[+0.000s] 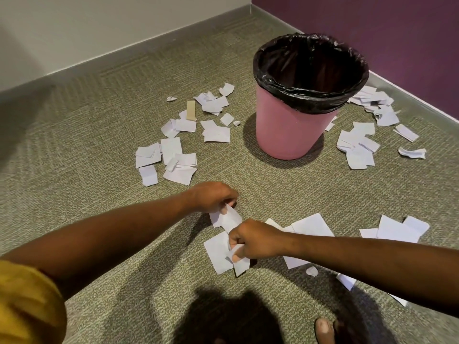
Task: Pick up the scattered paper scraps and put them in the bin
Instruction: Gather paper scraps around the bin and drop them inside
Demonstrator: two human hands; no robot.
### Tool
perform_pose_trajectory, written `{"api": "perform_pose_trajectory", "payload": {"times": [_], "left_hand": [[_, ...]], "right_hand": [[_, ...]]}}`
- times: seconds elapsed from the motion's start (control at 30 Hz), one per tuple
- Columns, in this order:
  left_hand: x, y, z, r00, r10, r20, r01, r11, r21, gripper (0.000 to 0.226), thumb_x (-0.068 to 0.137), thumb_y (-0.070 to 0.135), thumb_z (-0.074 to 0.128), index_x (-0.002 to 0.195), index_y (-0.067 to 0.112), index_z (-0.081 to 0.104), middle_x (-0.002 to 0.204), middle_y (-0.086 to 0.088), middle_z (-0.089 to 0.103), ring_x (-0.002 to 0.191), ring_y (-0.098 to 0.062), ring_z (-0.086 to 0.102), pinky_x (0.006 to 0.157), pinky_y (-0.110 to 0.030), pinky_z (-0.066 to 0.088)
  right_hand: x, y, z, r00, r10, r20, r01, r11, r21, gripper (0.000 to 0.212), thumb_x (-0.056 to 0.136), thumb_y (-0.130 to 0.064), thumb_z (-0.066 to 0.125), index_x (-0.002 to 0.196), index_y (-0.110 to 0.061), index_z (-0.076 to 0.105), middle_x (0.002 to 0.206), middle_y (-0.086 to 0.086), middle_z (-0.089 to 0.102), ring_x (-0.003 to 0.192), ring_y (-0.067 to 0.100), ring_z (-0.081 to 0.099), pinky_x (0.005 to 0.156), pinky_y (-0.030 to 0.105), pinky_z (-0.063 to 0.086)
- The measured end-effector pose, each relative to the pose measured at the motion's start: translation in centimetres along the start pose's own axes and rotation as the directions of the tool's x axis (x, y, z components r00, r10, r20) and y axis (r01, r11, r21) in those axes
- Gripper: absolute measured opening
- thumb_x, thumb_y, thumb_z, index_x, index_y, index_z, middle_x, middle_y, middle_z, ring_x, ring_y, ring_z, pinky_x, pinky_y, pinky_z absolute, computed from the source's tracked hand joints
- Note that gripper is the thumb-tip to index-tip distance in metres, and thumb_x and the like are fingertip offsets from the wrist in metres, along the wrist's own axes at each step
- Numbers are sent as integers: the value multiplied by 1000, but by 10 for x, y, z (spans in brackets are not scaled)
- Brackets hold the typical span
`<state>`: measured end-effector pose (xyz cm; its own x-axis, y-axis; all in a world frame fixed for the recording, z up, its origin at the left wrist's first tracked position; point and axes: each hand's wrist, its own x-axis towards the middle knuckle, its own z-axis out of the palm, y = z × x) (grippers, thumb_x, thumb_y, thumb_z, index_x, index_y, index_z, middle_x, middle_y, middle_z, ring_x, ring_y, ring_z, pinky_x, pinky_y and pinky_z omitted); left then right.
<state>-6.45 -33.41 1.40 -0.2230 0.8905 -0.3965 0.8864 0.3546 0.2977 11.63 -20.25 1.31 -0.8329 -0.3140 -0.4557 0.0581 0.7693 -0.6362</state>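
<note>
- Resting at the near edge of the carpet point(124, 281): bare toes point(323, 328); yellow sleeve point(27, 301) on the left arm.
- Clamped on a folded scrap point(241, 265), grip curled tight: right hand point(250, 240), over a flat scrap point(217, 252) lying on the carpet.
- Pinched on a hanging scrap point(229, 218), just beyond: grip of the left hand point(213, 197), paper reaching down to the right knuckles.
- Lying flat to the right of both hands: larger scraps point(311, 225).
- Strewn farther out on the carpet: left scatter of scraps point(171, 155) and right scatter of scraps point(357, 147), well apart.
- Standing upright between the two scatters: pink bin point(285, 130), black liner point(310, 95) folded over its rim; inside dark, contents impossible to tell.
- Meeting in the far corner: white wall point(99, 26) and purple wall point(397, 33).
</note>
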Motion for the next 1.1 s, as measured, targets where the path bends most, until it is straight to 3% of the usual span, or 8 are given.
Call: {"api": "perform_pose_trajectory", "payload": {"times": [0.1,0.2,0.33,0.47,0.6,0.73,0.9,1.1], "left_hand": [[-3,-8,-13,994,-110,3,107,966,-236,24,92,5,76,93,22,60,81,7,63,74,-11,57,68,-33,46],[-7,-15,-29,980,-200,-12,174,878,-446,21,93,5,79,99,16,62,89,0,66,78,-13,58,66,-29,43],[-10,-18,-52,955,-290,-63,166,699,-695,18,98,3,74,111,6,62,108,-19,70,90,-26,69,66,-35,60],[-13,-17,-90,923,-361,-134,68,497,-865,21,102,9,72,118,2,60,106,-18,72,79,-27,72,68,-38,64],[-13,-6,-137,872,-440,-215,-29,391,-920,26,104,17,70,125,3,61,105,-11,73,81,-22,74,64,-32,64],[-5,12,-186,808,-505,-303,-133,345,-929,21,108,20,65,125,8,64,99,-8,73,69,-14,72,57,-27,61],[16,33,-238,719,-575,-391,-269,289,-919,16,108,16,64,121,7,62,93,-12,73,56,-15,64,49,-25,56],[57,69,-269,716,-592,-371,-281,242,-929,13,103,5,66,111,8,56,88,-11,69,52,-15,61,51,-27,58]], "right_hand": [[1,1,-5,1000,2,0,-2,999,47,17,88,-15,83,92,-7,69,78,2,61,69,15,50,64,34,37],[1,2,-26,998,49,-34,-45,994,96,17,90,-17,85,99,-9,73,78,-6,65,65,5,52,61,29,41],[0,0,-73,985,121,-121,-96,976,195,16,93,-19,84,102,-15,71,79,0,71,54,9,59,50,30,49],[0,-10,-132,955,139,-263,-62,957,282,12,96,-13,79,103,-15,69,95,8,78,70,17,72,59,32,59],[-4,-30,-190,898,155,-412,31,912,410,10,101,-9,73,109,-8,67,96,10,78,71,20,77,48,23,53],[-14,-51,-238,794,173,-582,133,886,445,14,99,-1,73,109,-5,64,96,20,77,68,29,80,41,25,54],[-41,-64,-294,662,248,-707,218,839,498,13,98,-1,72,108,-9,67,105,15,79,75,26,82,53,31,61],[-55,-41,-326,527,513,-677,218,689,692,13,99,-2,69,100,-15,70,108,11,76,85,25,75,62,29,63]]}}
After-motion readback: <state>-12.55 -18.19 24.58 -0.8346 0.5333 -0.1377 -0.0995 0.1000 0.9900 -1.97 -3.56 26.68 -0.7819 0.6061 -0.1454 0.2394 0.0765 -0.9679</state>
